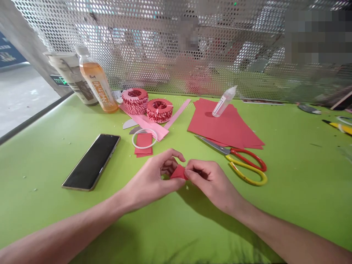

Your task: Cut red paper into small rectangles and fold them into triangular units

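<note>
Left grip and right grip pinch red paper; scissors at 2 o'clock, phone at 9, open bench at 6.

Bright, soft daylight, faint shadows beneath the hands, wide-angle bowing at the edges, pixelated patches top right.

The scrap of red paper is matt, like the red paper sheets at 1 o'clock. At 2 o'clock, the scissors pair smooth steel blades with glossy plastic handles. The phone at 9 o'clock has a glossy glass face. A perforated metal screen rises at 12 o'clock beyond the smooth green tabletop.
</note>
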A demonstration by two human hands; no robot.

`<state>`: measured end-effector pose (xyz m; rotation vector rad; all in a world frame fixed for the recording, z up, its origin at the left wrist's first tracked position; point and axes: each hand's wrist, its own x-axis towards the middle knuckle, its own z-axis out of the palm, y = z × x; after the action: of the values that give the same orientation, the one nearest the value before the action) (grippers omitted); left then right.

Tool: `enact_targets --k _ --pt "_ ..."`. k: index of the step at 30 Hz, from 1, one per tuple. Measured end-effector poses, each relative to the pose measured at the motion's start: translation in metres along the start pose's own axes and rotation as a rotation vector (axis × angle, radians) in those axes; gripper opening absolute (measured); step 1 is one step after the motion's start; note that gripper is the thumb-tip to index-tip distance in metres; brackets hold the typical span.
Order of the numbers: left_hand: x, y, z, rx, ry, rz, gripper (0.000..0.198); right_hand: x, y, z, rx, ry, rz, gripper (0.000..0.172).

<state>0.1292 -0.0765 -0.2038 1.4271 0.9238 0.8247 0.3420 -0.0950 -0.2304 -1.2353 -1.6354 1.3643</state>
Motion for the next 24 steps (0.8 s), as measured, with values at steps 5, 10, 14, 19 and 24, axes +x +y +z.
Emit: enact_targets --k 5,10,14,19,24 --pt "0.0012 -0.0051 -0.003 -0.173 -0.024 -0.113 0.013 0.0013 0.0011 -0.0019 -0.003 -0.024 0.025 0.045" --pt "0.0034 -0.0064 -0.0053 -0.163 0.003 -0.15 0.014 0.0016 0.0008 -0.0036 -0.004 -0.039 0.003 0.04" --pt "0.0035 -0.0048 -0.005 -0.176 -0.03 -0.163 0.012 0.0012 0.0025 -0.0044 0.035 -0.081 0.003 0.039" --pt "0.005 -0.0055 -0.0057 -0.154 0.067 -0.127 0.009 0.0035 0.004 -0.0034 0.111 -0.087 0.003 0.024" --pt "0.0055 -0.0048 -0.0065 -0.148 0.113 -0.097 0.009 0.0051 0.0044 -0.0012 0.174 -0.07 0.019 0.023"
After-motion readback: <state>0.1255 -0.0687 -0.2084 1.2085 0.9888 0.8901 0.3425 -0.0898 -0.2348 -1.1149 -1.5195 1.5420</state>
